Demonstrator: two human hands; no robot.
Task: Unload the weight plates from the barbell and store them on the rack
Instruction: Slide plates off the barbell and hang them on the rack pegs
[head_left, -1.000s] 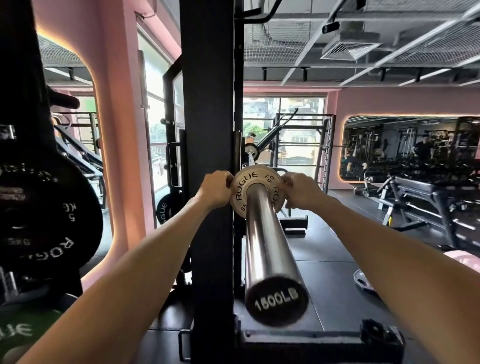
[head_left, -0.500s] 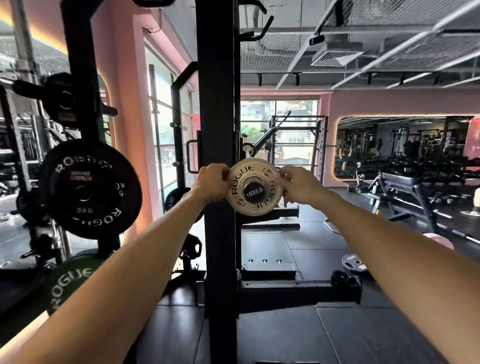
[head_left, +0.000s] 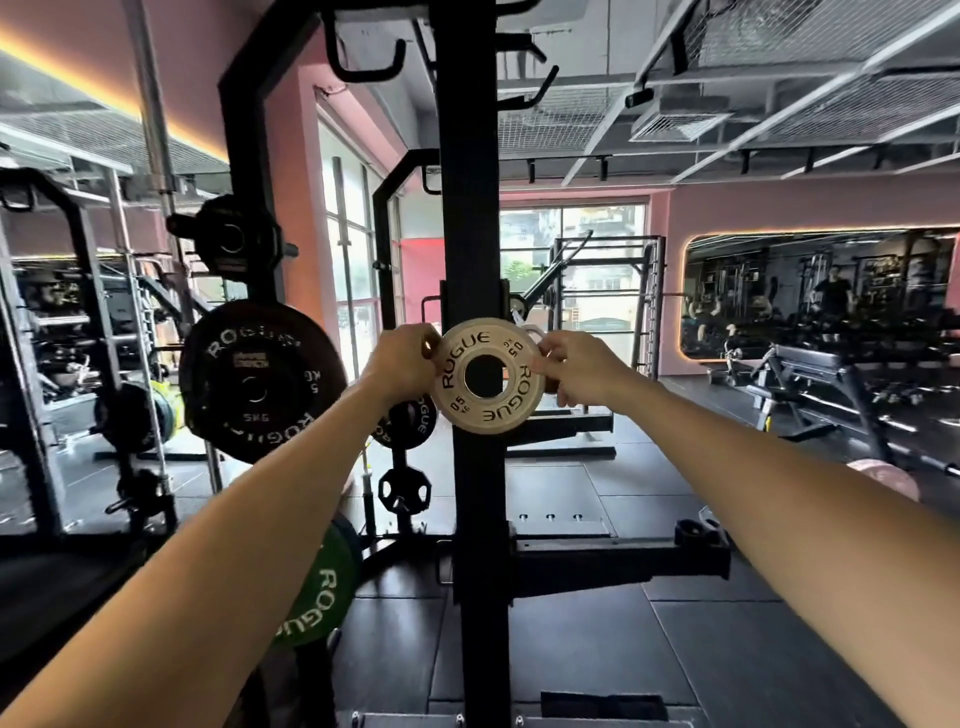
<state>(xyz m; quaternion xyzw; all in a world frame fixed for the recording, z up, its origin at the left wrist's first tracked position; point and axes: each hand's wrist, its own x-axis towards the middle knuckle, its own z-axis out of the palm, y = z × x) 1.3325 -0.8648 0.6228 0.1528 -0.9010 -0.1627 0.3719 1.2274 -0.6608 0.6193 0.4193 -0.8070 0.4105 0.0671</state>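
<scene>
A small cream 0.5 kg Rogue weight plate (head_left: 488, 376) hangs in the air in front of the black rack upright (head_left: 475, 234). Its centre hole is empty, and the barbell sleeve is out of view. My left hand (head_left: 402, 364) grips the plate's left edge. My right hand (head_left: 582, 369) pinches its right edge. On the rack's storage pegs to the left hang a black 5 kg plate (head_left: 260, 379) and a smaller black plate (head_left: 236, 241). A green Rogue plate (head_left: 317, 592) sits lower down by my left forearm.
More small black plates (head_left: 410, 421) hang behind the upright. The rack's black base beam (head_left: 618, 561) runs across the dark rubber floor (head_left: 571, 649). Benches and machines (head_left: 810, 384) fill the right side under a wall mirror. A pink plate (head_left: 883, 475) lies low at right.
The plate has slid along the steel sleeve and come off its end; the sleeve no longer fills its hole. Both hands kept their hold. The view moved back and more of the left pegs shows.
</scene>
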